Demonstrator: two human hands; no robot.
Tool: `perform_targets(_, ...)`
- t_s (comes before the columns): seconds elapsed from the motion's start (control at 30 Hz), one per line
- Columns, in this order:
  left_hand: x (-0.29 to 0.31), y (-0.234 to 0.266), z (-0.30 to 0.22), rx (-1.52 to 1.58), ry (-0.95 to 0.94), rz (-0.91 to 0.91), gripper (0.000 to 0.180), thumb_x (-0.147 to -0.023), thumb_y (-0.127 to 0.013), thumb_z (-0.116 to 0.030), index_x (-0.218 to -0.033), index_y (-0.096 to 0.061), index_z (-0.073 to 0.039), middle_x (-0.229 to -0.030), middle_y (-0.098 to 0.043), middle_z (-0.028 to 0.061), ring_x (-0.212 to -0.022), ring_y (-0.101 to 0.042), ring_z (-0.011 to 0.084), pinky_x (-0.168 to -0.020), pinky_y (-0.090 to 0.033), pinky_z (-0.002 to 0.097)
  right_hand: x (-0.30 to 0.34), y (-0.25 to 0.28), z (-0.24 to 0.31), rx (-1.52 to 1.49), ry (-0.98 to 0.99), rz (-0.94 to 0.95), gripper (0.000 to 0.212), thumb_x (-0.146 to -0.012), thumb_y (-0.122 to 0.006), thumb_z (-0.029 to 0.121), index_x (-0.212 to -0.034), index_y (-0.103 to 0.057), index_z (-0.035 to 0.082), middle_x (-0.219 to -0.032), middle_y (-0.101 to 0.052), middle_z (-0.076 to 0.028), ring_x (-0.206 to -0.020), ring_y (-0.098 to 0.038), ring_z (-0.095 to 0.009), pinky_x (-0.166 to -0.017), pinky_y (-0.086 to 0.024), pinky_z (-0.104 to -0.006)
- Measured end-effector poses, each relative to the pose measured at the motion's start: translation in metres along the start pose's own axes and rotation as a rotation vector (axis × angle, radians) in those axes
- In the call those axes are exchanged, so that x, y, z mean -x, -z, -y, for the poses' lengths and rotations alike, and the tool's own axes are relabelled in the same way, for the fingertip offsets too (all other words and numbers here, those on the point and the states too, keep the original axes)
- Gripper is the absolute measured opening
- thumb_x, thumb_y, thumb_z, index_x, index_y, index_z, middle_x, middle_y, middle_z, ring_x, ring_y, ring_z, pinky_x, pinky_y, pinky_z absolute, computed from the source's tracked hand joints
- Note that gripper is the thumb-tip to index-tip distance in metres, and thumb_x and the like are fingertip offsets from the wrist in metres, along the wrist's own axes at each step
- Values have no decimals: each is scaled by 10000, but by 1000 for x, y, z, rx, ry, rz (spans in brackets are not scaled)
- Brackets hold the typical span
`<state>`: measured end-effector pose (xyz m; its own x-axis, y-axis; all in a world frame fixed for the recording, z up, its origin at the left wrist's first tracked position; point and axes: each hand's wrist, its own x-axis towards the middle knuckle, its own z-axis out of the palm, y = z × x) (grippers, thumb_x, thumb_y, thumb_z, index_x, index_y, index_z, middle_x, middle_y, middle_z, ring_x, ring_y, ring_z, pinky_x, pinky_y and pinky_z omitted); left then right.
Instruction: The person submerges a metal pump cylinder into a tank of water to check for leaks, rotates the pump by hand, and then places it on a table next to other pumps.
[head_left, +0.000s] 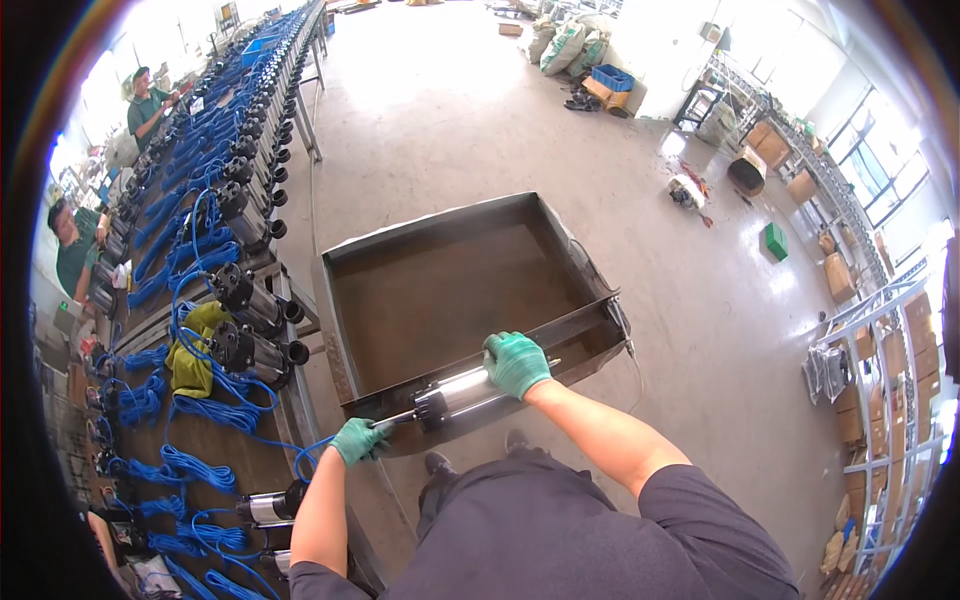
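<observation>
A submersible pump (468,392), with a bright metal body and a black end, lies sideways over the near edge of a metal tank (338,345). Around its metal body, towards the right end, closes my right hand (517,366) in a green glove. My left hand (358,440), gloved the same way, grips the narrow piece sticking out of the black end. Beside that hand a blue cable (302,458) runs off to the bench. Glove fingers hide part of what the left hand holds. Brownish water (455,290) appears to fill the tank.
On the left, a long bench (255,432) carries several upright pumps (252,355), coiled blue cables (197,467) and a yellow-green cloth (192,362). Two people (78,245) stand beyond it. A green crate (775,241) sits on the floor; shelving (885,400) holds boxes at right.
</observation>
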<state>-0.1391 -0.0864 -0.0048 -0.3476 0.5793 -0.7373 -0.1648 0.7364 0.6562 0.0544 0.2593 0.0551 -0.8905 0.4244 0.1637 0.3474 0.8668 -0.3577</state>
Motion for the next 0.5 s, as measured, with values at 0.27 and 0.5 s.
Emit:
perform_targets(0.27,-12,-32,29,65,-498,-413,310,-851,-824,-27,-1031,-581,-93,-810,-561,20,-749,-583,118,-664,-510,302,-4,1,1,-15,37,-102,97,-906,-679,199,-898,-703,105,-894,-710,-131,-876,-693,-341,-807,-568,-462)
perform_targets(0.5,2,-26,5,-544,-386,-520,403,-858,-843,-326,-1018,-630,-25,-870,-687,229,-855,-638,481,-742,-515,491,-1,-13,-9,-29,33,-120,68,-853,-684,178,-875,-693,115,-869,-707,-160,-860,-692,-380,-797,-570,-501)
